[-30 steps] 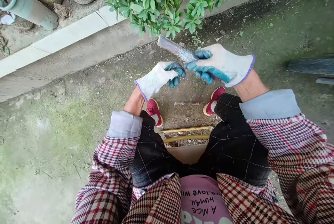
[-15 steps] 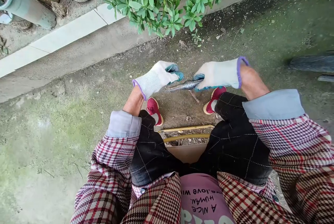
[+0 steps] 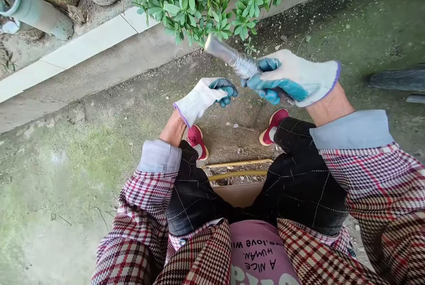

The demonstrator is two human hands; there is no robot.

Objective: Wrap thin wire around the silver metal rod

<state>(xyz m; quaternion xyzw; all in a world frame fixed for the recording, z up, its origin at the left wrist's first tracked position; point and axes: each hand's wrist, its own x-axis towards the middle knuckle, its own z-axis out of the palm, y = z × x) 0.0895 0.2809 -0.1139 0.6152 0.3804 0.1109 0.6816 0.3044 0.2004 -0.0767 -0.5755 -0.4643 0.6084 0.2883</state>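
Note:
My right hand (image 3: 292, 77), in a white glove with a blue-green coated palm, is closed around a wrapped stick (image 3: 229, 55). The stick tilts up to the left and has a pale, flat end. Shiny, thin wrapping circles its middle, close to my fingers; the other end is hidden in the glove. My left hand (image 3: 209, 97), gloved the same way, hovers to the left, apart from the stick. Its fingers are curled and pressed together, and whatever they may hold is too small or hidden to make out.
A leafy green plant (image 3: 199, 1) overhangs a low wall topped with white tiles (image 3: 89, 48). Pots and a tube-shaped planter (image 3: 43, 15) stand at upper left. A small stick (image 3: 239, 126) lies on the ground between my red shoes (image 3: 196, 140). A dark object (image 3: 395, 78) lies at right.
My right hand has turned and lifted, swinging the stick from nearly level to pointing up and left, its pale end now showing. My left hand has barely shifted, its fingers still curled.

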